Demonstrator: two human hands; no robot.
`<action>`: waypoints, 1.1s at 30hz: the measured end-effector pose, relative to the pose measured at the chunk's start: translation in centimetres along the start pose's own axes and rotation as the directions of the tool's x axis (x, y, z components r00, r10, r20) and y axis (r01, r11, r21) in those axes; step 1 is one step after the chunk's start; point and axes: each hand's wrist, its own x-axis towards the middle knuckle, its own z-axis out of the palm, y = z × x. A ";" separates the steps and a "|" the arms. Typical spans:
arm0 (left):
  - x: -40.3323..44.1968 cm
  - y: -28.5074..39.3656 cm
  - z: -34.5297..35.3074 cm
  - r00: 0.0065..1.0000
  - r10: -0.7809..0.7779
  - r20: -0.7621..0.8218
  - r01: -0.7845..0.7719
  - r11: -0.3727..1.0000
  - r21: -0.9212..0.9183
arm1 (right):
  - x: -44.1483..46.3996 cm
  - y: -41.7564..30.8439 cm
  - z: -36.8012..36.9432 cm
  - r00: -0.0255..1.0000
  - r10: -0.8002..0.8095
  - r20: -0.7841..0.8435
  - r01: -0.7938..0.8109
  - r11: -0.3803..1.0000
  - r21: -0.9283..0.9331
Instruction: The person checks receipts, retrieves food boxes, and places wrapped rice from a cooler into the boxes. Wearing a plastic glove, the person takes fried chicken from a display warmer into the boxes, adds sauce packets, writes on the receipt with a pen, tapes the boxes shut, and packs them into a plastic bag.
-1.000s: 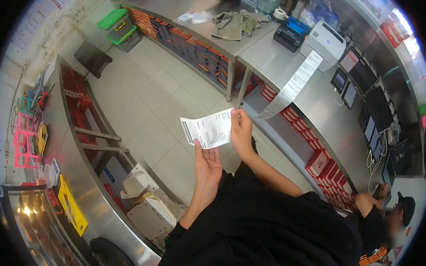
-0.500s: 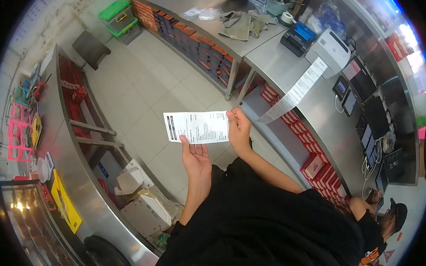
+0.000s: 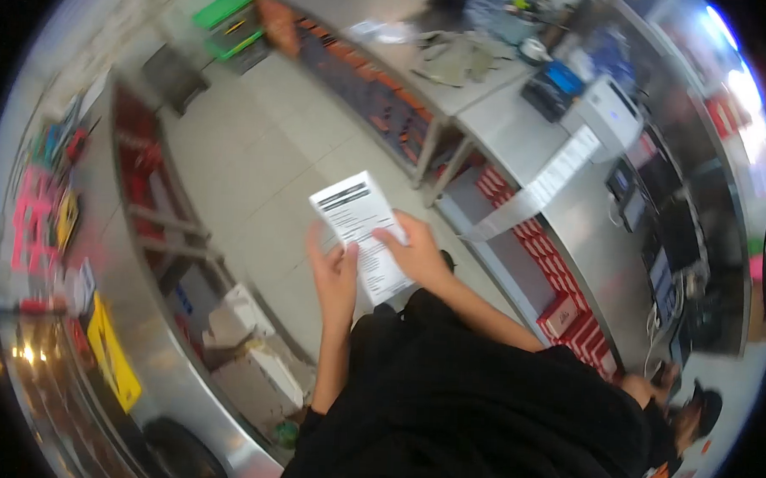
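Printed slip [image 3: 361,223] is held tilted above the floor [image 3: 249,173]. Its left edge is met by the left hand [image 3: 334,275], thumb laid on; whether pinched cannot be told (blur). Right edge is pinched by the right hand [image 3: 416,254], thumb on the printed face. Judged light, limp, easily creased; best gripped by both long edges.

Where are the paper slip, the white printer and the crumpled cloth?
Paper slip [image 3: 361,222]: head view, printed middle.
White printer [image 3: 611,110]: head view, top of its casing.
Crumpled cloth [image 3: 449,61]: head view, middle folds.
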 end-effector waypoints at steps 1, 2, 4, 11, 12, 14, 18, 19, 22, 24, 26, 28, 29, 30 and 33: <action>-0.4 0.2 0.6 0.995 0.036 0.089 -0.041 0.998 0.057 | 0.1 1.0 0.2 0.999 0.012 -0.043 -0.007 0.993 0.117; -0.8 0.5 1.4 0.982 0.072 0.176 -0.092 0.990 0.105 | 0.1 1.0 0.1 0.995 0.024 -0.101 -0.011 0.991 0.131; -0.9 0.8 3.1 0.939 0.150 0.309 -0.183 0.980 0.081 | -0.4 0.1 -1.3 0.973 0.010 -0.232 0.007 0.997 0.074; 2.2 0.3 10.8 0.458 0.048 0.888 -0.308 0.945 0.108 | -3.9 -1.7 -9.4 0.805 0.105 -0.584 0.095 0.949 0.301; 2.4 0.4 12.1 0.435 0.028 0.900 -0.304 0.945 0.118 | -4.4 -2.1 -10.4 0.752 0.036 -0.658 0.154 0.961 0.228; 2.7 0.3 14.5 0.323 -0.014 0.946 -0.332 0.935 0.127 | -5.7 -2.6 -11.9 0.668 -0.022 -0.744 0.200 0.968 0.151; 2.5 -1.0 18.0 0.059 -0.104 0.993 -0.273 0.955 0.116 | -10.0 -3.0 -13.9 0.615 0.168 -0.770 0.087 0.957 0.278; 2.1 -1.6 18.7 0.018 -0.127 0.992 -0.260 0.957 0.127 | -11.7 -2.8 -13.9 0.566 0.120 -0.816 0.167 0.952 0.256; 0.0 -3.4 20.4 -0.109 -0.112 0.988 -0.171 0.981 0.093 | -17.7 -0.6 -14.3 0.399 0.173 -0.900 0.099 0.968 0.230; -1.6 -4.0 21.7 -0.154 -0.186 0.971 -0.142 0.976 0.164 | -22.0 0.8 -14.3 0.271 0.321 -0.907 0.021 0.940 0.339; -3.4 -4.4 22.8 -0.200 -0.158 0.967 -0.105 0.985 0.140 | -25.7 2.2 -14.1 0.199 0.395 -0.897 -0.033 0.917 0.397; -4.4 -4.9 23.8 -0.232 -0.130 0.964 -0.068 0.991 0.117 | -27.3 3.3 -14.3 0.135 0.466 -0.874 -0.084 0.885 0.459; -5.2 -5.4 24.5 -0.248 -0.129 0.960 -0.031 0.992 0.125 | -28.2 3.6 -14.8 0.127 0.497 -0.858 -0.076 0.868 0.491; -5.9 -5.8 25.1 -0.261 -0.129 0.957 0.008 0.991 0.135 | -29.0 3.9 -15.3 0.120 0.529 -0.840 -0.071 0.849 0.524; -8.0 -6.6 27.8 -0.305 -0.146 0.941 -0.063 0.989 0.133 | -29.7 4.3 -18.3 0.127 0.543 -0.830 -0.020 0.838 0.545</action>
